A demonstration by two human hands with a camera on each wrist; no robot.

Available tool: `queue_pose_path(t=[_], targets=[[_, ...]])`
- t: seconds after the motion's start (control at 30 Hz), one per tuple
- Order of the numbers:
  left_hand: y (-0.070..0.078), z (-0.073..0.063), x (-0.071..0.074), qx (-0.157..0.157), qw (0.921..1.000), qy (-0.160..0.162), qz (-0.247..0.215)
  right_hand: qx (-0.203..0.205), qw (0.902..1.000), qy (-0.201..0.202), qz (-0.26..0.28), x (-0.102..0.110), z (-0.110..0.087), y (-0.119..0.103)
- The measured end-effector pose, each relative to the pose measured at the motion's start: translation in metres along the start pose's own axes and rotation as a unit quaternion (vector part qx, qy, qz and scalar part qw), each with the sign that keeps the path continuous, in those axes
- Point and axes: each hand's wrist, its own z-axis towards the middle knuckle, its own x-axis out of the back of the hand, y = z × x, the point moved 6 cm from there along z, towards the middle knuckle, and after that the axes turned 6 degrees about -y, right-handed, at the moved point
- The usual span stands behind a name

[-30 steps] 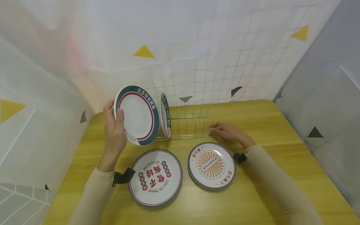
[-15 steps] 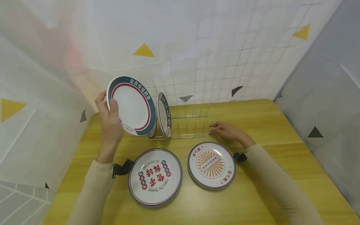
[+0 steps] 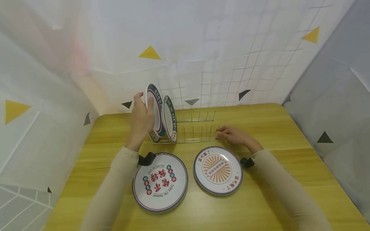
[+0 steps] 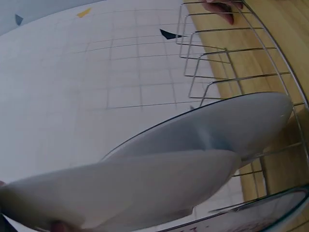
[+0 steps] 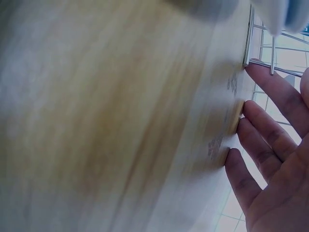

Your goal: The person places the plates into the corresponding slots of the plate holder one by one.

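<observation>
My left hand [image 3: 141,120] grips the left rim of a white plate [image 3: 157,112] with a teal and red border. This plate stands steeply tilted at the left end of a wire dish rack [image 3: 196,140]. Its pale underside [image 4: 125,191] fills the lower part of the left wrist view. Just right of it, another plate [image 3: 170,118] leans upright in the rack. Below the held plate, the lower edge of a third plate [image 3: 154,137] shows, mostly hidden. My right hand [image 3: 235,135] holds the rack's right front corner, its other fingertips [image 5: 234,154] touching the tabletop.
Two stacks of plates lie in front of the rack: a larger one with red lettering [image 3: 160,183] and a smaller one with an orange sunburst [image 3: 218,170]. Behind the yellow wooden table [image 3: 260,199] rises a white sheet wall [image 3: 179,38].
My left hand first lifts the plate slightly up and left, then carries it right to the rack, turning it nearly edge-on. My right hand stays at the rack corner.
</observation>
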Motion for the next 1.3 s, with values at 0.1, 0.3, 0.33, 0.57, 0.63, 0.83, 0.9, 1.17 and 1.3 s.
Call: queue_pose_path(t=[0.1,0.3,0.33,0.57,0.63,0.83,0.9,1.17,1.3], targets=[[-0.002,0.003,-0.015,0.016,0.9991,-0.023,0.032,0.000,1.0000,-0.001,0.000,0.000,0.000,-0.001],[0.000,0.005,-0.035,0.026,0.9929,-0.026,0.113,-0.004,1.0000,-0.001,0.003,0.001,0.001,-0.001],[0.001,0.004,-0.038,0.026,0.9925,-0.024,0.117,-0.005,1.0000,0.000,0.004,0.001,0.001,0.000],[-0.003,0.001,-0.057,0.047,0.9918,-0.013,0.118,-0.003,1.0000,0.003,0.007,0.002,0.000,-0.003],[-0.007,0.000,-0.060,0.055,0.9915,-0.011,0.117,-0.002,1.0000,0.001,0.005,0.002,0.000,-0.004],[-0.018,-0.003,-0.064,0.080,0.9939,-0.018,0.074,-0.008,1.0000,-0.001,0.004,0.002,0.000,-0.006],[-0.020,-0.005,-0.064,0.091,0.9944,-0.020,0.051,-0.009,0.9999,-0.001,0.007,0.002,0.000,-0.005],[-0.025,-0.012,-0.070,0.150,0.9866,-0.036,-0.053,-0.009,0.9999,0.003,0.007,0.002,0.000,-0.001],[-0.027,-0.014,-0.072,0.183,0.9730,-0.025,-0.139,-0.013,0.9999,0.001,0.009,0.002,0.001,-0.001]])
